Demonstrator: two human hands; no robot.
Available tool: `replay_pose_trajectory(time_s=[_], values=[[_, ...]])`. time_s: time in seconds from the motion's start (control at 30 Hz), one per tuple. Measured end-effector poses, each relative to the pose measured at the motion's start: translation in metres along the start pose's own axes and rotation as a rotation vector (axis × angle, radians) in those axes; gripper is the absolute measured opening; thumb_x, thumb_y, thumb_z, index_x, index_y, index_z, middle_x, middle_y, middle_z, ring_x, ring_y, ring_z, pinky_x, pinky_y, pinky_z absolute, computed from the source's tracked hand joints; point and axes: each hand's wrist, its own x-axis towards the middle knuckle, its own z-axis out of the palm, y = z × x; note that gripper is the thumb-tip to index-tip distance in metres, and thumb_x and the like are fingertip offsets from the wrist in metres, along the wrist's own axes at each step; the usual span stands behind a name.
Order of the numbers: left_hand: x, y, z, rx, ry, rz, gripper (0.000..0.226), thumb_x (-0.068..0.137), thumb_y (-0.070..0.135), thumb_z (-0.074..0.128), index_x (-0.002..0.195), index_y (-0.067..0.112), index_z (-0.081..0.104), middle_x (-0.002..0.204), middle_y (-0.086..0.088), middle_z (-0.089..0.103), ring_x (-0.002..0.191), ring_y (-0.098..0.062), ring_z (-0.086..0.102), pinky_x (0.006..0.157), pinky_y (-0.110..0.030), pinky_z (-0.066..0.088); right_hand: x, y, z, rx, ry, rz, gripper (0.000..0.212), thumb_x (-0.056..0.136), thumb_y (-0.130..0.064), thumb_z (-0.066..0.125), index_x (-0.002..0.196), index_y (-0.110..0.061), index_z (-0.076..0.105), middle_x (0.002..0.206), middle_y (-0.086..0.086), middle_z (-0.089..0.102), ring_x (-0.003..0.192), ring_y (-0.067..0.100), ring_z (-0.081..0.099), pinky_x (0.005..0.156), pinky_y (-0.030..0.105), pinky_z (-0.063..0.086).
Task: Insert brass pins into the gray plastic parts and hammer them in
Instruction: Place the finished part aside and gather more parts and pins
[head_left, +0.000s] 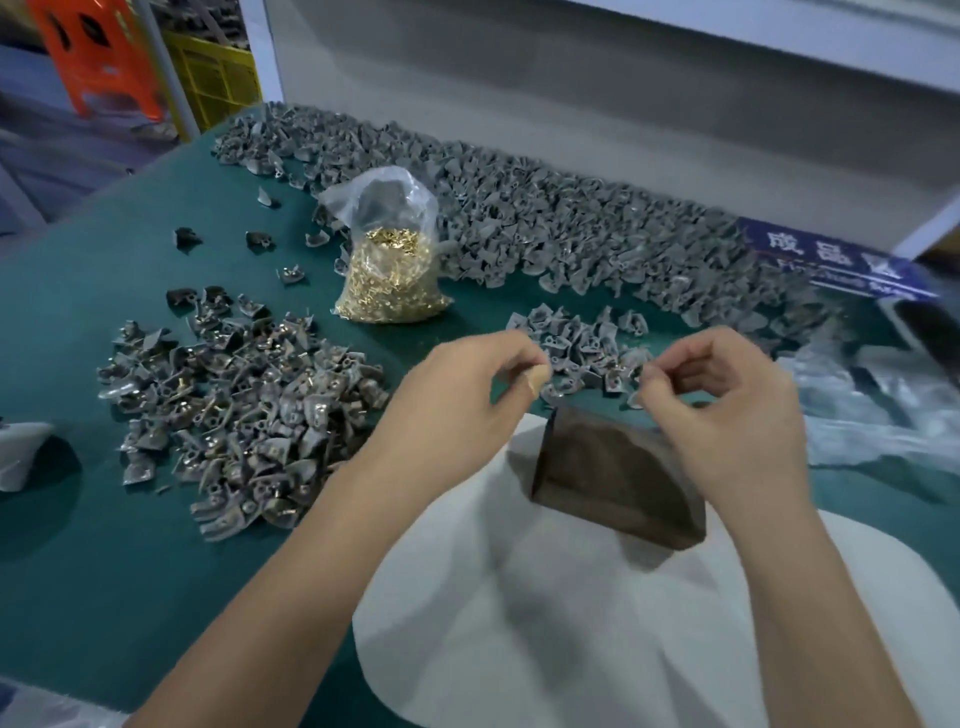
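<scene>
Loose gray plastic parts (545, 218) heap along the worktop's (104, 571) far edge; a clear bag of brass pins (389, 275) stands upright beside them.

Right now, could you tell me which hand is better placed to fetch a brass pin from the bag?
Left, probably. The left hand hovers nearer the bag of brass pins, which stands up-left; the right hand lies farther away.

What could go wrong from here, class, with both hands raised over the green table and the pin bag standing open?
1. The open pin bag stands unsupported; a knock could tip it and spill pins.
2. The left hand and right hand seem to pinch something tiny; dropped, it might vanish among the small pile.
3. The done pile lies near loose parts, so they could mix.
</scene>
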Motion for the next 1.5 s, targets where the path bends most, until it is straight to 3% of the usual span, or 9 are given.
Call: replay_pose_trajectory(time_s=[0.2,0.37,0.83,0.97,1.07,1.2,1.33,1.4,1.5], values=[[0.051,-0.007,0.027,0.295,-0.193,0.010,0.015,0.098,0.025,0.063,0.110,0.034,0.066,0.106,0.016,0.062,0.104,-0.009,0.058,0.086,-0.038,0.053,0.003,0.035,-0.001,0.028,0.020,0.103,0.020,0.082,-0.006,0.075,0.082,-0.025,0.068,0.079,-0.009,0.070,0.078,0.010,0.066,0.077,0.030,0.056],[0.044,-0.021,0.040,0.393,-0.167,0.019,0.033,0.094,0.016,0.069,0.123,0.031,0.066,0.128,0.005,0.054,0.125,-0.019,0.045,0.102,-0.041,0.044,-0.003,0.035,0.005,0.054,0.036,0.077,0.021,0.084,-0.006,0.073,0.086,-0.027,0.069,0.079,-0.015,0.069,0.079,0.006,0.064,0.070,0.015,0.049],[0.038,-0.022,0.042,0.396,-0.031,0.058,0.027,0.096,0.018,0.065,0.122,0.026,0.066,0.109,0.005,0.067,0.110,-0.023,0.055,0.091,-0.041,0.045,-0.012,0.042,0.017,0.032,-0.022,0.030,0.019,0.089,-0.013,0.073,0.091,-0.032,0.073,0.084,-0.023,0.070,0.083,0.002,0.066,0.073,0.016,0.051],[0.035,-0.017,0.047,0.292,0.027,0.182,0.035,0.101,0.011,0.056,0.135,0.017,0.064,0.111,-0.005,0.058,0.110,-0.025,0.050,0.087,-0.040,0.046,-0.011,0.044,0.017,0.062,-0.015,0.008,0.022,0.091,-0.014,0.074,0.103,-0.033,0.077,0.087,-0.023,0.073,0.085,0.006,0.067,0.077,0.019,0.052],[0.034,-0.011,0.052,-0.009,0.022,0.210,0.039,0.105,0.011,0.050,0.139,0.025,0.061,0.115,0.000,0.056,0.110,-0.012,0.053,0.092,-0.026,0.046,-0.012,0.043,0.017,0.082,-0.010,0.007,0.025,0.090,-0.017,0.076,0.108,-0.035,0.076,0.088,-0.022,0.074,0.086,0.005,0.068,0.076,0.015,0.049],[0.031,0.002,0.058,-0.661,-0.085,-0.006,0.031,0.103,0.016,0.048,0.122,0.031,0.067,0.112,0.014,0.067,0.102,-0.007,0.062,0.083,-0.024,0.052,-0.011,0.039,0.014,0.122,0.048,-0.030,0.019,0.091,-0.012,0.076,0.103,-0.026,0.079,0.092,-0.018,0.076,0.091,0.006,0.071,0.082,0.018,0.051],[0.029,0.015,0.067,-1.149,-0.134,-0.199,0.025,0.107,0.020,0.041,0.106,0.015,0.065,0.090,0.001,0.064,0.089,-0.013,0.060,0.075,-0.026,0.048,-0.012,0.032,0.013,0.136,0.063,-0.091,0.018,0.091,-0.010,0.074,0.102,-0.023,0.080,0.095,-0.017,0.076,0.096,0.006,0.070,0.085,0.014,0.049],[0.027,0.018,0.067,-1.168,-0.145,-0.230,0.029,0.110,0.023,0.038,0.102,0.013,0.064,0.087,0.000,0.062,0.085,-0.013,0.061,0.076,-0.027,0.048,-0.014,0.031,0.014,0.129,0.038,-0.118,0.019,0.090,-0.007,0.074,0.102,-0.022,0.079,0.095,-0.016,0.074,0.095,0.007,0.069,0.086,0.016,0.048],[0.025,0.014,0.065,-0.752,-0.131,-0.071,0.023,0.102,0.033,0.053,0.094,0.015,0.064,0.085,0.002,0.065,0.081,-0.010,0.060,0.076,-0.023,0.048,-0.014,0.033,0.014,0.115,0.006,-0.153,0.020,0.089,-0.003,0.073,0.102,-0.017,0.079,0.096,-0.012,0.074,0.095,0.008,0.069,0.086,0.021,0.051]])
